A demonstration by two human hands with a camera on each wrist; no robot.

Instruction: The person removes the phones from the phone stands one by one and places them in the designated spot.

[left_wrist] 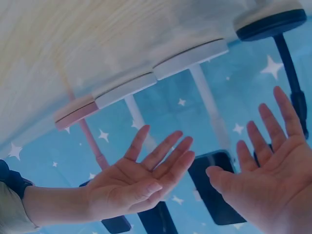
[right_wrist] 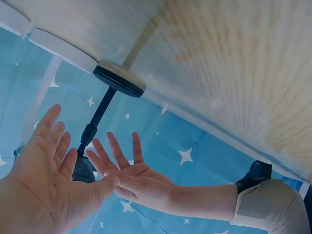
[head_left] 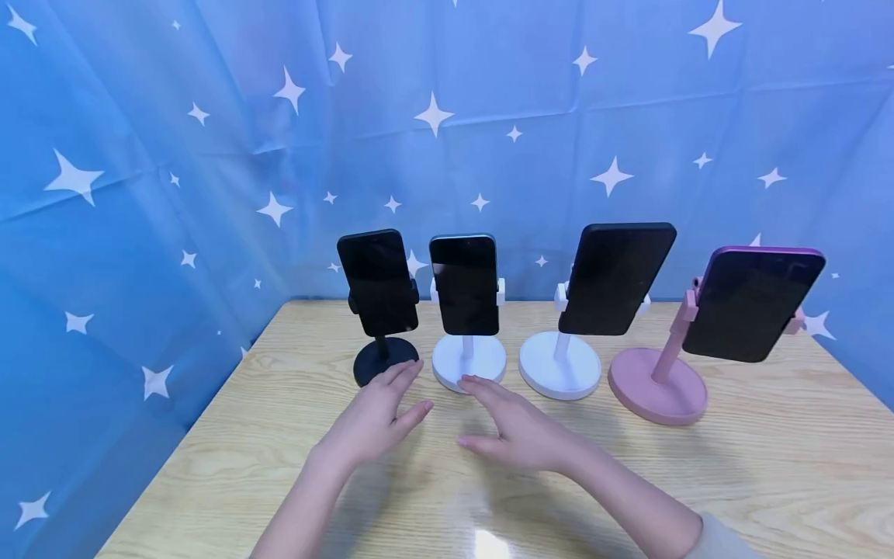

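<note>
Both hands hover over the table, fingers spread and holding nothing. My left hand [head_left: 372, 411] is nearest the black phone stand [head_left: 370, 361], which carries a black phone [head_left: 378, 283]. Its fingertips overlap the stand's round base in the head view. My right hand [head_left: 513, 427] points at the white stand [head_left: 482, 361] beside it, fingertips at the front rim of the base. That stand clamps a phone with a light blue edge [head_left: 466, 283]. In the left wrist view the left palm [left_wrist: 280, 175] and right palm [left_wrist: 131, 187] face each other, apart.
Further right stand a second white stand [head_left: 559, 373] with a larger black device [head_left: 616, 279] and a pink stand [head_left: 653, 388] with a purple-edged device [head_left: 754, 303]. The wooden table [head_left: 230, 466] ends at a blue curtain [head_left: 174, 248] with white stars.
</note>
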